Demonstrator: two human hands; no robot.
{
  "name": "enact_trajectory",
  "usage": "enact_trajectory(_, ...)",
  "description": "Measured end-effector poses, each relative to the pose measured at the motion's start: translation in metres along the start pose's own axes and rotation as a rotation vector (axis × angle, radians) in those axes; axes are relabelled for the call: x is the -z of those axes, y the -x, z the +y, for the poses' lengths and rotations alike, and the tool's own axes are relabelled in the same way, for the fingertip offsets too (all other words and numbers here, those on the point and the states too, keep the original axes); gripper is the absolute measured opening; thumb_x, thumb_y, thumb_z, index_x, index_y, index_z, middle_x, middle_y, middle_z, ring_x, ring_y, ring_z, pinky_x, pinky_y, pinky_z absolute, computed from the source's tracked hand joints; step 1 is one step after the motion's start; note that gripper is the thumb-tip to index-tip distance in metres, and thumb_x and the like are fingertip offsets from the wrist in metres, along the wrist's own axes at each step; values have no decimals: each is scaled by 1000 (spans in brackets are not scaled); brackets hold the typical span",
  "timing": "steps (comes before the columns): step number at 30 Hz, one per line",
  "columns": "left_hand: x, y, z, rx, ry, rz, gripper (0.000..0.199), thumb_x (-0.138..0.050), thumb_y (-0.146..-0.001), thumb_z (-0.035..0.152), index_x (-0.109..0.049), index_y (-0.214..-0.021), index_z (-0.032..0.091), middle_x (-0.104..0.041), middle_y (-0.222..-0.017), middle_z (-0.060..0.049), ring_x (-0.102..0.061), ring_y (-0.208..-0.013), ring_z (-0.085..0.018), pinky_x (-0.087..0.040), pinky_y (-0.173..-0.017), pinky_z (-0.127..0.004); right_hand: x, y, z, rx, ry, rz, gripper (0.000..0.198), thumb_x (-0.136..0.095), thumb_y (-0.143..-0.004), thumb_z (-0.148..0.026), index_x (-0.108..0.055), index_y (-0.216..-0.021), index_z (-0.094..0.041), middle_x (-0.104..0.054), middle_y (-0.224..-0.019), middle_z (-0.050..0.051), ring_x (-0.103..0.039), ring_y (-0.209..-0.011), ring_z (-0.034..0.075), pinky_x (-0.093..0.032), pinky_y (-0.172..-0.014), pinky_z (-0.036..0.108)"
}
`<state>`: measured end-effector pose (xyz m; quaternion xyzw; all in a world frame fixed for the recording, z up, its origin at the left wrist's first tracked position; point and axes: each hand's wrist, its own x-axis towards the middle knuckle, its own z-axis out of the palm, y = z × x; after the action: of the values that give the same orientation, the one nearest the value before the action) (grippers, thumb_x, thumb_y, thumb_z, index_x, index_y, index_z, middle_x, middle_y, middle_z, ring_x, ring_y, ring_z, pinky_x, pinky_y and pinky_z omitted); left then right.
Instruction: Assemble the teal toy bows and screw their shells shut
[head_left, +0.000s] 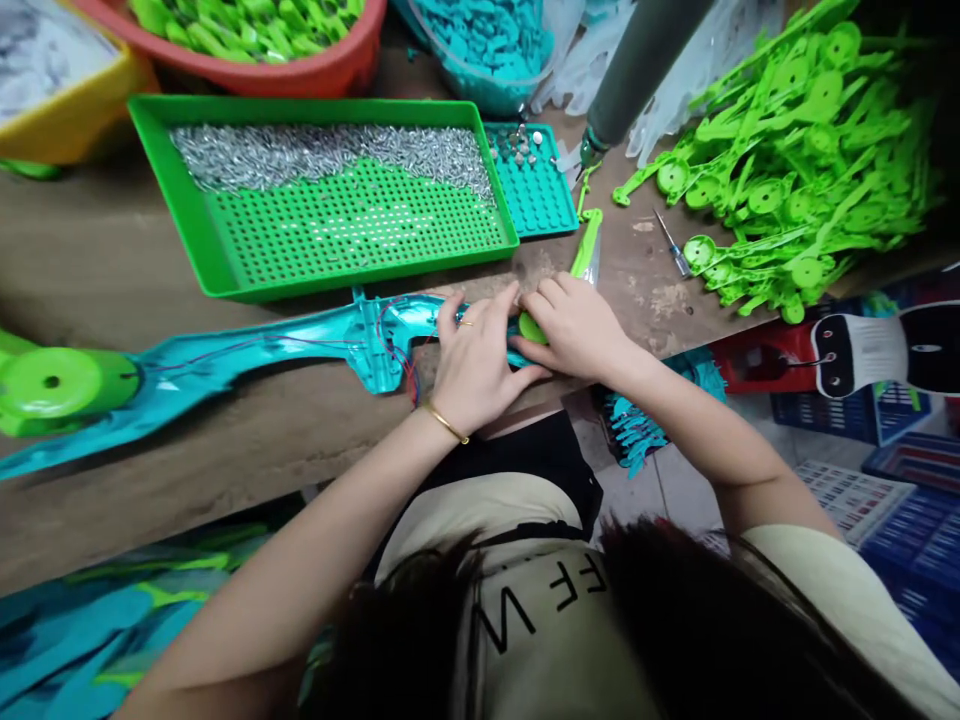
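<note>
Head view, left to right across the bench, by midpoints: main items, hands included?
Lime-green round housing → green perforated tray → left hand → right hand → small screwdriver → pile of lime-green plastic parts.

Hands: two, left hand (480,350) and right hand (574,320)
Long teal shell (285,345): one
Round green housing (75,388): one
Green part (588,243) at the right hand: one
Trays: two, green tray (360,284) and teal tray (551,219)
Containers behind: three, yellow bin (82,125), red basin (330,75), clear tub (499,102)
Drivers: two, small screwdriver (682,262) and grey driver (637,70)
Silver fasteners (330,150): too many to count
Piled green arms (810,190): too many to count
</note>
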<state>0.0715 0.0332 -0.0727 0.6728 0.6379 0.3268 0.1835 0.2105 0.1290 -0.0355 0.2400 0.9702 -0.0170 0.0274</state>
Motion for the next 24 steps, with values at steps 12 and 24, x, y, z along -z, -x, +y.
enact_trajectory(12,3,-3,5,45,69,-21,76,-77,-72,43,-44,-133,12,-65,-123,-15,-58,-119,-33,-21,-116,-54,-15,3,18,78,-132,141,43,-42,-94,-49,-65,-107,-15,-59,-85,9,-50,-85,24,-45,-77,41)
enact_trajectory(24,5,-3,5,26,64,-51,71,-73,-76,41,-44,-134,10,-61,-129,-17,-55,-122,-34,-19,-116,-54,-16,4,22,57,-298,259,36,-48,-92,-47,-65,-100,-16,-65,-81,7,-57,-79,20,-47,-75,38)
